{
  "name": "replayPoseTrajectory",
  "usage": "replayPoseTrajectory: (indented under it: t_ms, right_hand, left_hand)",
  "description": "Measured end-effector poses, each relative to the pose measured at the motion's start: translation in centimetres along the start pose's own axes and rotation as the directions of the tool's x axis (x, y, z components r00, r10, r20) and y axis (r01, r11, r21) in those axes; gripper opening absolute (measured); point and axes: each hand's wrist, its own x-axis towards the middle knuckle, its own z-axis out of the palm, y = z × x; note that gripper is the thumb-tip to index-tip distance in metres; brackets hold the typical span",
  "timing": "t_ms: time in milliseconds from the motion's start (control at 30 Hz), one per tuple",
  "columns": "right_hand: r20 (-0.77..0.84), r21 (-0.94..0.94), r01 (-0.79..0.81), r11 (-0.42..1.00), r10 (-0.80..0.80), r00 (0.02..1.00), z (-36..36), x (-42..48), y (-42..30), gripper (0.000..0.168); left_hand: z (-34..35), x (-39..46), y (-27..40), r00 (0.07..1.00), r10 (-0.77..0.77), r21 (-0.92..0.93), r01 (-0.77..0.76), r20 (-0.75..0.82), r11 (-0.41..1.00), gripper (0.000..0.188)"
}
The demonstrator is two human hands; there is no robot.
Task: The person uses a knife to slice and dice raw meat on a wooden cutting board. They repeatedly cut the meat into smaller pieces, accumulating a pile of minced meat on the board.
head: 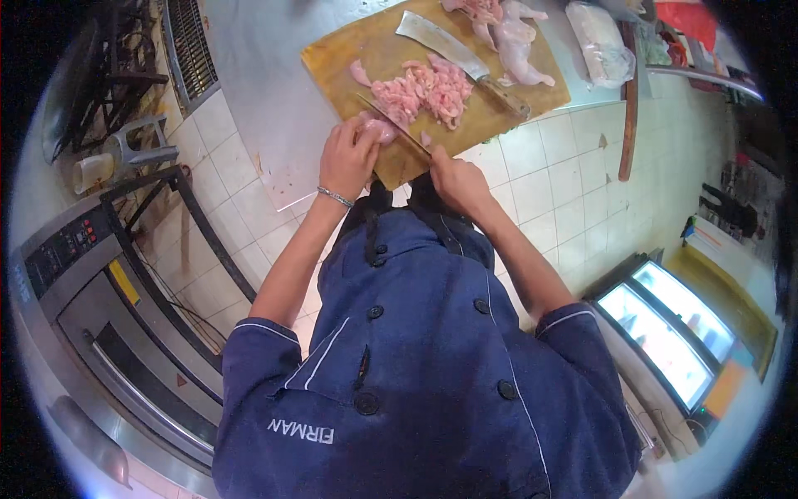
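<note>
My left hand [350, 150] presses a piece of raw chicken meat [379, 130] against the near left edge of a yellowed cutting board [336, 59]. In my right hand [460, 184] is the handle of a narrow-bladed knife [399, 128], whose blade lies along the right side of that piece. Just beyond the blade, sliced raw chicken [430, 90] forms a loose heap. A cleaver [446, 47] with a wooden handle rests across the board past the heap. Raw chicken leg pieces [520, 47] lie at the board's far right.
The board sits on a metal table [249, 81], its near corner over the edge. A plastic-wrapped package [598, 47] lies right of it. An oven [124, 337] stands at left, near a grey plastic stool [140, 146]. A lit glass-door display fridge [661, 330] is at right.
</note>
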Motion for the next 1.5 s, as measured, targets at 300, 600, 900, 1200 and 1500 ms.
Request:
replayPoseTrajectory:
  t_ms: [300, 600, 900, 1200, 1500]
  right_hand:
    - [-0.068, 0.023, 0.045, 0.999, -0.044, 0.997, 1.3, 2.4, -1.2, 0.033]
    - [0.035, -0.002, -0.092, 0.996, 0.092, 0.995, 2.9, -3.2, 1.6, 0.019]
    - [-0.023, 0.074, -0.012, 0.997, 0.014, 1.0, 1.8, 1.7, -0.8, 0.021]
    - [0.117, 0.05, -0.148, 0.988, 0.142, 0.983, 1.6, -1.8, 0.6, 0.026]
    - [0.044, 0.071, -0.073, 0.995, 0.07, 0.997, 3.9, -1.1, 1.0, 0.023]
  left_hand:
    - [1.0, 1.3, 1.0, 0.996, 0.09, -0.052, -0.09, -0.008, 0.995, 0.02]
    - [1.5, 1.5, 1.3, 0.992, 0.124, -0.013, -0.124, 0.019, 0.992, 0.019]
    - [1.4, 1.2, 0.9, 0.987, 0.14, -0.017, -0.139, 0.073, 0.99, 0.021]
    - [1.2, 0.8, 1.0, 0.995, 0.08, -0.032, -0.078, 0.062, 0.996, 0.021]
    - [1.4, 1.1, 1.2, 0.997, 0.067, -0.035, -0.065, 0.046, 0.997, 0.021]
